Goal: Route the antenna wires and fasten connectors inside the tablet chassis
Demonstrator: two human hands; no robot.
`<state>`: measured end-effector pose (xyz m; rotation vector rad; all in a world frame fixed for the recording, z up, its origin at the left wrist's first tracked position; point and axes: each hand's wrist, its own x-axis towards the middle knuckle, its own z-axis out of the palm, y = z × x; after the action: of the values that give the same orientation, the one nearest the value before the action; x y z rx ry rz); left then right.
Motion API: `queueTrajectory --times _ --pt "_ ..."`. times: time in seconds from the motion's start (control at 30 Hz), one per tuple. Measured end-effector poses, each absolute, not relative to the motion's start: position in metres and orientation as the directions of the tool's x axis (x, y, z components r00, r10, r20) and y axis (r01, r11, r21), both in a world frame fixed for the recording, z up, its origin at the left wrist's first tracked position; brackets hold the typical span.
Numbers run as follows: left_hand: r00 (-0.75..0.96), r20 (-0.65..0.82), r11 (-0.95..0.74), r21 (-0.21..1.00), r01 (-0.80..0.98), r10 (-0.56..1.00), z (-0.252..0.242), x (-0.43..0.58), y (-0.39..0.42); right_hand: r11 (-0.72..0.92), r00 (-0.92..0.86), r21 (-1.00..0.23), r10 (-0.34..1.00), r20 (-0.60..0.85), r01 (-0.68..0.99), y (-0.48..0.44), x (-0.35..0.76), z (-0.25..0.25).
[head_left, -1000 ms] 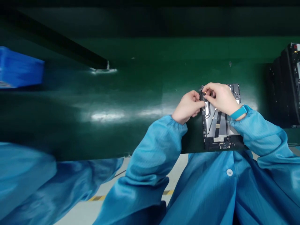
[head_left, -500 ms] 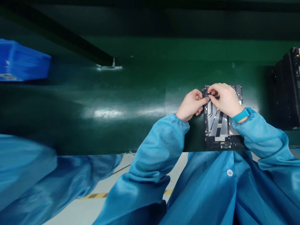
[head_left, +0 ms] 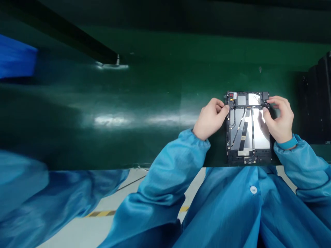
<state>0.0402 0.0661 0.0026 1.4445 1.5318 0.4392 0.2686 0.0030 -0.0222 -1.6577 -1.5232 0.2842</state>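
The green desk (head_left: pixel 155 86) takes the most room here, and at its far left one sees the blue sleeve (head_left: pixel 20 186) of another person. At the right end stands a dark stack (head_left: pixel 317 106), and on the opposite side a blue bin (head_left: pixel 17 57), cut by the edge of view. Near the front edge of the desk, before the person, lies flat a tablet-like device (head_left: pixel 248 134) with its inside uncovered.

The left hand (head_left: pixel 210 117) is at the upper left side of the device, thumb and forefinger brought close together; whether something thin is between them, I cannot say. The right hand (head_left: pixel 281 119) is at the upper right corner, its thumb and forefinger parted, with nothing seen between them.

In my judgement, the step in hand is fine finger work along the upper band of the device. The next move, I suppose, calls for light fingertips and a steady frame, because a dark ribbon (head_left: pixel 244 132) runs across the silver plate (head_left: pixel 261 137), and a small yellow part (head_left: pixel 231 100) sits very near to the left fingers
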Motion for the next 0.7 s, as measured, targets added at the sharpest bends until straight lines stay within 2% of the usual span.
queueTrajectory --times 0.07,0.17,0.23,0.3,0.37,0.43,0.53,0.63,0.67,0.7 --pt "0.207 -0.284 0.063 0.715 0.696 0.936 0.006 0.035 0.051 0.034 0.278 -0.749 0.917 0.287 0.661 -0.009 0.268 -0.029" --pt "0.275 -0.245 -0.020 0.710 0.704 0.930 0.006 0.032 0.031 -0.010 0.304 -0.785 0.925 0.228 0.619 -0.020 0.261 -0.035" --pt "0.286 -0.270 0.048 0.798 0.600 0.919 0.005 0.032 0.023 -0.012 0.300 -0.805 0.931 0.207 0.594 -0.024 0.258 -0.036" --pt "0.295 -0.324 0.189 0.894 0.405 0.899 0.002 0.029 0.024 -0.001 0.259 -0.830 0.950 0.173 0.558 -0.025 0.256 -0.037" --pt "0.296 -0.372 0.309 0.921 0.238 0.880 0.000 0.018 0.036 0.027 0.190 -0.845 0.970 0.151 0.533 -0.025 0.255 -0.039" --pt "0.238 -0.395 0.353 0.914 0.201 0.887 0.002 -0.006 0.057 0.084 0.116 -0.845 0.979 0.170 0.529 -0.025 0.253 -0.043" --pt "0.075 -0.422 0.386 0.877 0.286 0.903 0.014 -0.065 0.097 0.160 0.047 -0.827 0.975 0.219 0.539 -0.023 0.249 -0.050" --pt "-0.062 -0.453 0.430 0.783 0.450 0.889 0.032 -0.139 0.133 0.187 0.035 -0.815 0.969 0.245 0.549 -0.020 0.244 -0.053" --pt "-0.166 -0.386 0.412 0.744 0.526 0.908 0.036 -0.161 0.143 0.195 0.032 -0.812 0.967 0.254 0.550 -0.019 0.242 -0.054" --pt "-0.160 -0.275 0.314 0.728 0.609 0.948 0.037 -0.180 0.152 0.206 0.029 -0.809 0.964 0.266 0.551 -0.018 0.240 -0.055"
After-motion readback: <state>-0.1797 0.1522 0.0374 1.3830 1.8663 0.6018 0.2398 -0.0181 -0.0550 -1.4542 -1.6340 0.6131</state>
